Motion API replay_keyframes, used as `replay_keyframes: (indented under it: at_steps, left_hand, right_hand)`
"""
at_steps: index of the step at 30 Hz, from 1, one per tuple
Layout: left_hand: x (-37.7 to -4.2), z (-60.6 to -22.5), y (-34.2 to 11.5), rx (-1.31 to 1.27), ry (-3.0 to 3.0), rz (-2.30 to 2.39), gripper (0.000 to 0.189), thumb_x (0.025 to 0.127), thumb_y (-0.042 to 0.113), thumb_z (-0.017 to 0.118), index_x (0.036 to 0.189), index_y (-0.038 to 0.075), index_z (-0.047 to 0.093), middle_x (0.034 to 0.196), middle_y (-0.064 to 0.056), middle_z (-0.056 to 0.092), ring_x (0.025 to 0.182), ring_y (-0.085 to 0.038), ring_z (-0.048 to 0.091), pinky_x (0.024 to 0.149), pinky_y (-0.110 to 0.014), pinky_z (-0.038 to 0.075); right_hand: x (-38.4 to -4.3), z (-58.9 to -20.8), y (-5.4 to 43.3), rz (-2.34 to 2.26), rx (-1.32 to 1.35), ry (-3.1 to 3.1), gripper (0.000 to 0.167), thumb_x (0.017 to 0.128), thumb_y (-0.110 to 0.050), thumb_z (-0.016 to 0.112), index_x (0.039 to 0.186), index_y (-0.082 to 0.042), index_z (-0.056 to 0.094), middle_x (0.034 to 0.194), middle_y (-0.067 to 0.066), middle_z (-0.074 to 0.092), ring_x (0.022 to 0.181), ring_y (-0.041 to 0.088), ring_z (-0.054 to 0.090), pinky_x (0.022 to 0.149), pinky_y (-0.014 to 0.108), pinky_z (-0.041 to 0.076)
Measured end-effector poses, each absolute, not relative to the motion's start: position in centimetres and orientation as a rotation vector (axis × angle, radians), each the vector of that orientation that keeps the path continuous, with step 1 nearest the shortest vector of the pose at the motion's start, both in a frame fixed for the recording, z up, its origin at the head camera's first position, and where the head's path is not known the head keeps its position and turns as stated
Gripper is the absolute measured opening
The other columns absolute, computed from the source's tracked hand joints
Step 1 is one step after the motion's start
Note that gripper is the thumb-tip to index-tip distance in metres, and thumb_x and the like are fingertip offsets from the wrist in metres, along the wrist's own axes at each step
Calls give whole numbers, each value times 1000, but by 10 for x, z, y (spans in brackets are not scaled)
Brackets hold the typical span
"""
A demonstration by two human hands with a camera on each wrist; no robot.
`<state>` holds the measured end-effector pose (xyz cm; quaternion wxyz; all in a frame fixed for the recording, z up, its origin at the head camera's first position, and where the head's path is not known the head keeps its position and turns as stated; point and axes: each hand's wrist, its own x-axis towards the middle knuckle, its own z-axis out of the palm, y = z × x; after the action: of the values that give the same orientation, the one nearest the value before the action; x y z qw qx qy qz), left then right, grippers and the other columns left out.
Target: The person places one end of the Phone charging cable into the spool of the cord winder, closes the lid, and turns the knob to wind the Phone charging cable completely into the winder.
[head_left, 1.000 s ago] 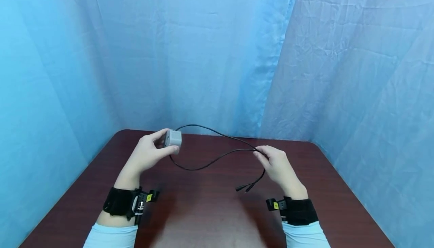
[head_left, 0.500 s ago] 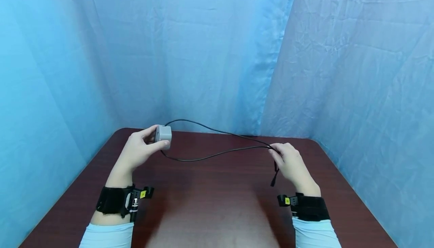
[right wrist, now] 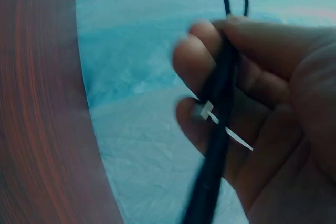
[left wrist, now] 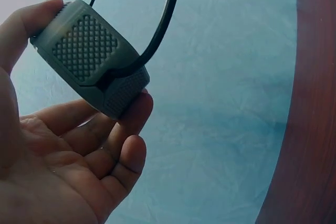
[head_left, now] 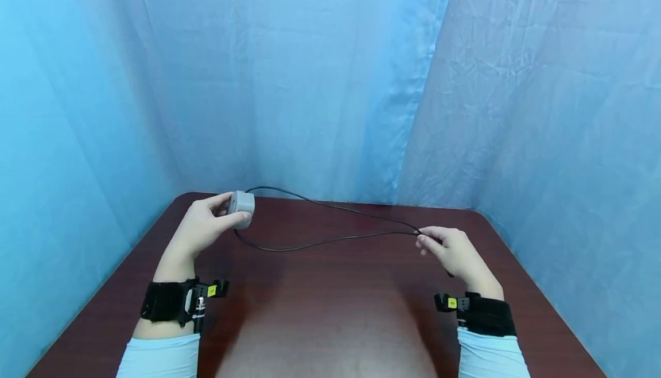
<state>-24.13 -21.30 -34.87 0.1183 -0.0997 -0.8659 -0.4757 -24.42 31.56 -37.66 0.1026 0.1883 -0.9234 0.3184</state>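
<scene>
In the head view my left hand pinches a small grey block between thumb and fingers, raised above the table. Diamond-patterned panels cover the block in the left wrist view, where a thick black cable comes out of its side. Two black strands run across to my right hand, which pinches them together between thumb and fingertips. Below that pinch, in the right wrist view, a thick black cable end hangs blurred, beside a small metal-tipped connector.
A dark reddish-brown table lies beneath both hands. Light blue curtains enclose it at the back and on both sides. Each wrist wears a black strap with a small camera.
Both hands have moved apart, the left one leftward with the grey block and the right one rightward. The cable loop is stretched longer, and its loose ends have swung behind my right hand.
</scene>
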Motion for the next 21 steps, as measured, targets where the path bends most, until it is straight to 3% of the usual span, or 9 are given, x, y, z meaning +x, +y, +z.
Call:
replay_keyframes:
  at_steps: [5,9,16,21]
  left_hand:
    - [-242,-355,-214,-276,-2566,-1381,82,90,46,77,152,3,46,136,-20,60,115,-32,63,89,-44,53]
    - [-243,-359,-214,-278,-2570,-1363,81,89,47,77,151,3,47,133,-20,62,113,-32,64,88,-43,54]
    - [-245,-357,-215,-261,-2572,-1338,83,88,48,78,150,3,48,133,-19,63,113,-32,64,87,-45,54]
    - [-245,-356,-214,-269,-2581,-1325,83,89,47,78,151,1,47,133,-22,61,114,-34,63,88,-47,54]
  right_hand:
    - [-244,-382,319,1146,609,-2844,22,107,-22,55,117,-8,70,93,3,73,86,19,70,85,35,53]
    - [-245,-385,322,1252,655,-2867,23,108,-25,55,110,-9,71,94,7,73,86,23,70,85,35,53]
    - [-244,-381,325,1255,629,-2874,23,106,-27,59,106,-9,72,89,5,72,82,19,68,73,30,48]
    - [-246,-381,325,1249,614,-2882,23,106,-26,58,107,-7,72,90,7,72,81,18,68,73,30,48]
